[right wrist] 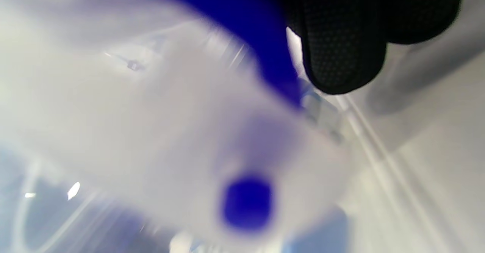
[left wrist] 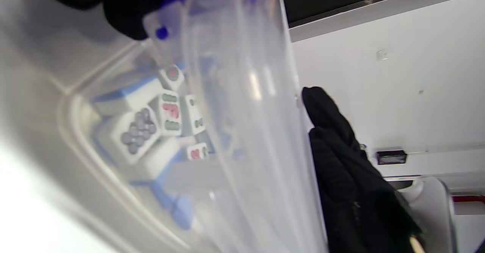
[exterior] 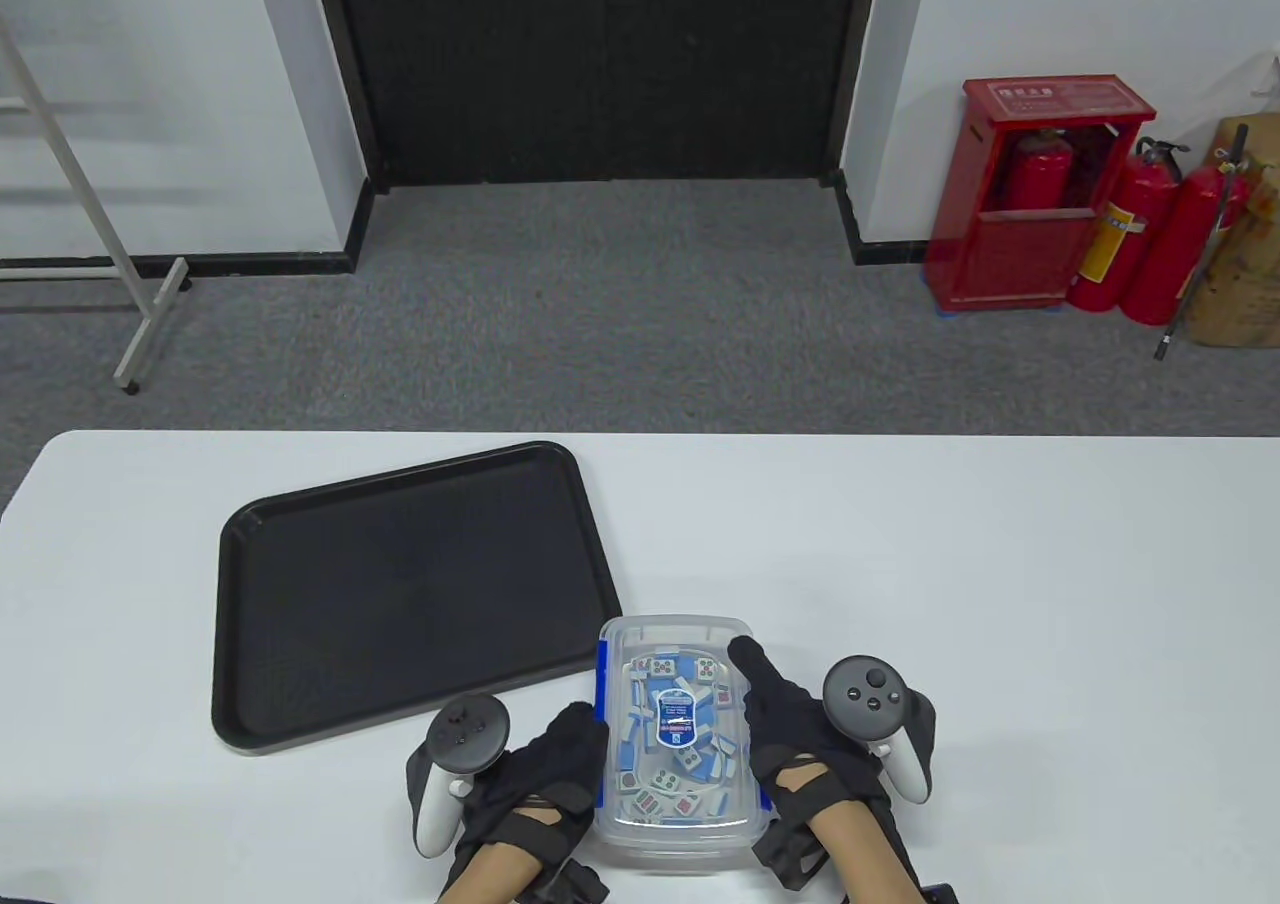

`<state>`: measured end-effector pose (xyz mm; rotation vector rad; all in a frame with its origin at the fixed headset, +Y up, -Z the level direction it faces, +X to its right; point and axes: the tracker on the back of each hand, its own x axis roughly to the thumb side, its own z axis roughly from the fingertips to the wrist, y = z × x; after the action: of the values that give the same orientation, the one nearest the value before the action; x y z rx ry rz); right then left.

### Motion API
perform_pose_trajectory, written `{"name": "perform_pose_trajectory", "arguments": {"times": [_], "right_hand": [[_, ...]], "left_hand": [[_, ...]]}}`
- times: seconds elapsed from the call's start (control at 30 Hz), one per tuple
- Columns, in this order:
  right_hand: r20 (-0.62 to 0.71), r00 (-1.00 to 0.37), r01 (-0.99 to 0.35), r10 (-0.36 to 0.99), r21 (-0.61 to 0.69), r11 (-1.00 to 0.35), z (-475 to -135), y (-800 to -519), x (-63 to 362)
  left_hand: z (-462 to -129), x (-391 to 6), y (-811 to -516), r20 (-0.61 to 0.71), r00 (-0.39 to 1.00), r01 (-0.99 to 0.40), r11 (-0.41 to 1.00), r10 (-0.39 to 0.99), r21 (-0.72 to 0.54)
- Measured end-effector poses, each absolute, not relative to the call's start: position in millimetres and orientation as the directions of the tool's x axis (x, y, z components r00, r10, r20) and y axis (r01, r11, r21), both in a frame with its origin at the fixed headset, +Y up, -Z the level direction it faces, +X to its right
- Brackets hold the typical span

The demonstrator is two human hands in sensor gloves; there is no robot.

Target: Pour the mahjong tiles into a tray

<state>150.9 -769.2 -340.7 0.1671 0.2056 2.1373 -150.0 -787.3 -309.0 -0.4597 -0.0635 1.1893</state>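
A clear plastic box [exterior: 675, 734] with a lid and blue side latches stands near the table's front edge, full of mahjong tiles [exterior: 655, 669]. My left hand [exterior: 570, 749] grips its left side, with fingers [left wrist: 121, 14] on the blue latch; the tiles [left wrist: 144, 128] show through the box wall [left wrist: 242, 94]. My right hand [exterior: 770, 709] grips the right side, fingertips [right wrist: 341, 48] against the blue latch [right wrist: 265, 56]. It also shows in the left wrist view [left wrist: 341, 158]. The black tray [exterior: 400, 594] lies empty to the box's left and farther back.
The white table [exterior: 950, 564] stretches to the right and behind the box. The tray's near right corner lies close to the box's left far corner. Beyond the table are grey carpet and a red extinguisher cabinet [exterior: 1035, 194].
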Motion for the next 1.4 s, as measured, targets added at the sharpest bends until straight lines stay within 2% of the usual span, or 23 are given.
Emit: {"name": "perform_pose_trajectory", "arguments": {"times": [0.13,0.27,0.6,0.77,1.07,1.1,1.17,1.27,1.4], "right_hand": [[0.039,-0.535,-0.820,0.844,0.216,-0.530,-335.4,-770.3,152.7],[0.031,-0.503,-0.842,0.864,0.206,-0.498,-333.2,-773.6,155.2],[0.071,-0.537,-0.818,0.841,0.199,-0.539,-333.9,-770.3,152.2],[0.082,-0.536,-0.816,0.840,0.204,-0.541,-334.5,-770.7,151.5],[0.102,-0.541,-0.808,0.835,0.212,-0.550,-335.4,-770.7,149.1],[0.101,-0.544,-0.805,0.833,0.215,-0.552,-335.3,-771.2,149.1],[0.099,-0.540,-0.809,0.836,0.215,-0.548,-335.9,-770.7,149.2],[0.100,-0.544,-0.806,0.833,0.216,-0.552,-336.3,-770.7,148.8],[0.068,-0.528,-0.824,0.847,0.201,-0.530,-338.2,-773.6,153.0]], "left_hand": [[-308.7,-149.5,-786.7,-0.165,0.484,-0.836,0.398,0.859,-0.378],[-307.6,-148.7,-789.4,-0.182,0.480,-0.841,0.392,0.858,-0.373],[-306.0,-141.8,-791.1,-0.161,0.521,-0.820,0.439,0.838,-0.368],[-305.8,-138.7,-787.4,-0.104,0.581,-0.785,0.523,0.807,-0.331],[-307.2,-139.2,-787.8,-0.090,0.574,-0.795,0.528,0.814,-0.298],[-308.1,-142.9,-789.4,-0.125,0.582,-0.799,0.536,0.803,-0.273],[-308.3,-144.1,-793.4,-0.130,0.520,-0.836,0.470,0.844,-0.284],[-309.2,-142.9,-788.8,-0.095,0.587,-0.790,0.543,0.804,-0.284],[-309.3,-143.8,-789.2,-0.105,0.576,-0.799,0.531,0.811,-0.283]]}}
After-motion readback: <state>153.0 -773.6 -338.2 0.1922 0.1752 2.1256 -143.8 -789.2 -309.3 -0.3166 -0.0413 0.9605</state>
